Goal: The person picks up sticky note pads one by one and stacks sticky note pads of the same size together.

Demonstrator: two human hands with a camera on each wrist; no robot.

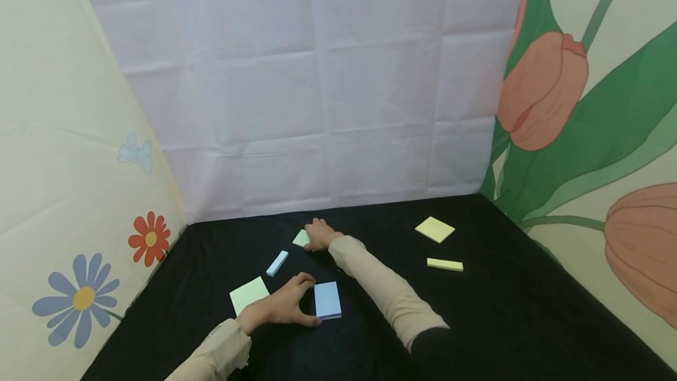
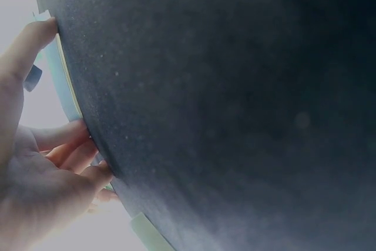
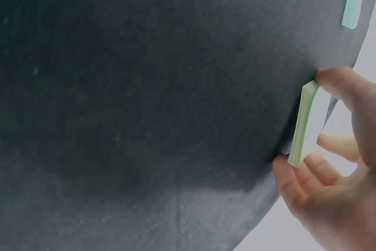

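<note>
My left hand spans the left side of a blue sticky note pad, thumb at its near corner and fingertips by its far corner. In the left wrist view, thumb and fingers hold that blue pad by its ends, flat on the cloth. Farther back, my right hand grips a small pale green sticky note pad. The right wrist view has this green pad between thumb and fingertips, low over or on the cloth; any gap is hard to judge.
A light blue narrow pad lies between the hands, left of them. A larger pale green pad sits behind my left wrist. At right are a yellow square pad and a yellow narrow pad on the black cloth.
</note>
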